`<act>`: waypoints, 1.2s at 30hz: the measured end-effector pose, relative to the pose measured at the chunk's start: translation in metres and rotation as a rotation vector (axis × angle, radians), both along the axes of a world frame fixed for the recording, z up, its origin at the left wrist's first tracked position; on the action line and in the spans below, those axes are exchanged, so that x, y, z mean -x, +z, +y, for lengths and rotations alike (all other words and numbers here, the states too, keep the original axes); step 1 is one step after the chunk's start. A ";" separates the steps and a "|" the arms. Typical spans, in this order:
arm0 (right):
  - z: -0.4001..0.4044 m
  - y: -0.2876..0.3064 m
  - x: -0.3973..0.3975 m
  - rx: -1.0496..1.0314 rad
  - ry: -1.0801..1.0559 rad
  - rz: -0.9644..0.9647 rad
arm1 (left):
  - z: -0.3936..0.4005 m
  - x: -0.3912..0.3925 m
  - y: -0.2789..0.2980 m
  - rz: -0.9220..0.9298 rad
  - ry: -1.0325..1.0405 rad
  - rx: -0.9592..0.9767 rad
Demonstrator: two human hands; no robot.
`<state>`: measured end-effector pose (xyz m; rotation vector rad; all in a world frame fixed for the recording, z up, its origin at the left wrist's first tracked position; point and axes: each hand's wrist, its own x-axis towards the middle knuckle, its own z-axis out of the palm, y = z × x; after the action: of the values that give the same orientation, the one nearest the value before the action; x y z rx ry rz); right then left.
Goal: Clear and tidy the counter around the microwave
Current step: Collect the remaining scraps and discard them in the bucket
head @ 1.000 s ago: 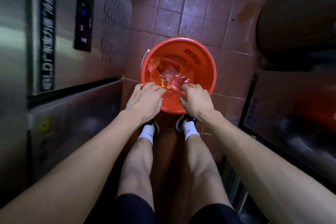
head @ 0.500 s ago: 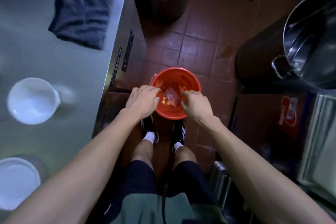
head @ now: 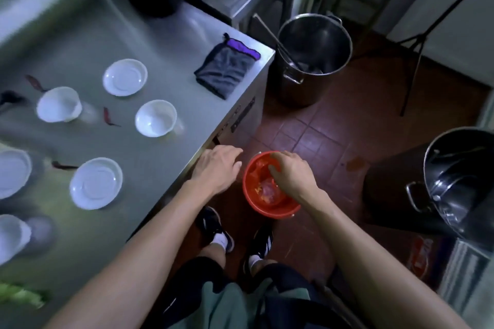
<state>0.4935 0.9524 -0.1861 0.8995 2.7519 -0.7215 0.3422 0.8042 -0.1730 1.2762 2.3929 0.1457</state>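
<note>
Counter (head: 160, 168) lying leftward, nearer left hand (head: 217, 165), fingers relaxed, empty; right hand (head: 290, 172) hanging over red bucket (head: 275, 208), fingers loosely curled, empty.

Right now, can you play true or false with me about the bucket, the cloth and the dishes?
1. The red bucket stands on the floor. True.
2. The grey cloth lies in the bucket. False: it lies on the counter, near the corner.
3. The right hand is over the bucket. True.
4. The left hand holds a white dish. False: it holds nothing; its fingers are loose at the counter's edge.
5. The white dishes are stacked in one pile. False: they are spread apart on the counter.
</note>
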 end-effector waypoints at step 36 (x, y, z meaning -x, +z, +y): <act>-0.434 0.079 0.241 0.011 0.681 0.135 | -0.503 0.099 0.048 0.113 0.818 -0.221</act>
<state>0.2521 0.5187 -0.1076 -0.1207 2.8711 -0.6674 0.2433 0.3009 -0.1245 0.3058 2.9157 0.5962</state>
